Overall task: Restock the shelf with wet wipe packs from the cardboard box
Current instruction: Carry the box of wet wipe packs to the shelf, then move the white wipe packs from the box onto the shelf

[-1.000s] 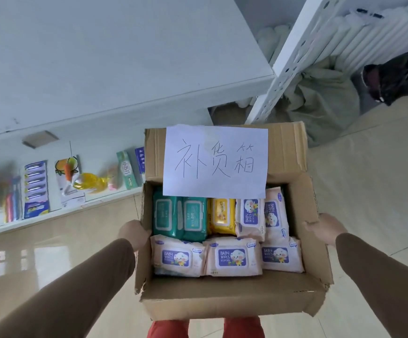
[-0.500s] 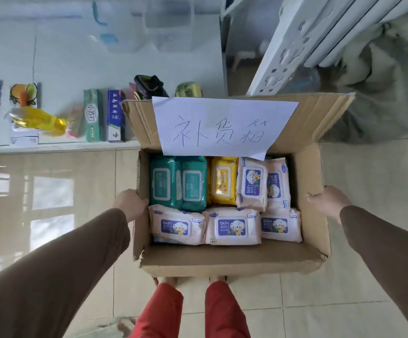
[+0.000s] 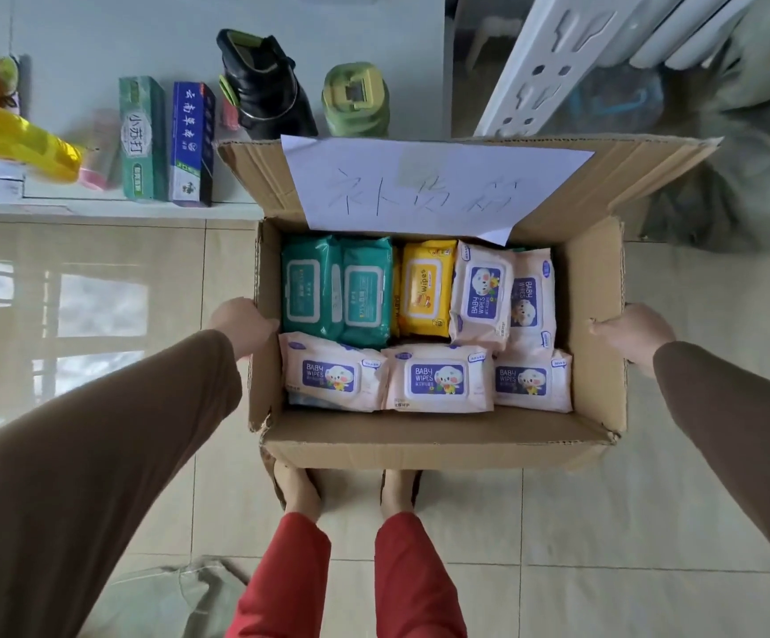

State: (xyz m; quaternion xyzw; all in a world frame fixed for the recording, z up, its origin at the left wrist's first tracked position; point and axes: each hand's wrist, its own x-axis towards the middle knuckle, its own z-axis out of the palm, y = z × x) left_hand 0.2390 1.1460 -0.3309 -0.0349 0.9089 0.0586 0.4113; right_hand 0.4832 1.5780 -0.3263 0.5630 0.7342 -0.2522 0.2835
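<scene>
Nearest, the person's red trouser legs (image 3: 355, 577) and feet are showing just under the near flap of the cardboard box (image 3: 433, 446), which is hanging between the two brown sleeves above the tiled floor (image 3: 603, 522). The left hand (image 3: 242, 326) is pressing against the box's left wall and the right hand (image 3: 633, 336) against its right wall; the right thumb is lying along the top edge, but whether the other fingers of either hand are curling under the box I cannot tell, since the walls are hiding them.

Inside, the packs are filling the box in one snug layer. Three pink baby wipes packs (image 3: 438, 377) are lying flat along the near side; farther in, two teal wet wipe packs (image 3: 337, 290) are sitting at the left, a yellow wipes pack (image 3: 424, 287) in the middle, and two more pink packs (image 3: 482, 292) at the right, one overlapping the other.

In my judgement each pack will handle as a soft, squashy pillow with some heft from the damp contents, and its film wrapper looks smooth and a little slippery. A grip across the whole width, thumb on the stiffer lid label and fingers beneath, should hold best; pinching a crimped end seam risks it sagging or slipping.

Beyond, a handwritten paper label (image 3: 424, 186) is covering the far flap, and the low white shelf (image 3: 97, 207) at far left is carrying toothpaste boxes (image 3: 141, 138), a black bottle (image 3: 263, 85) and a green bottle (image 3: 355, 101).
</scene>
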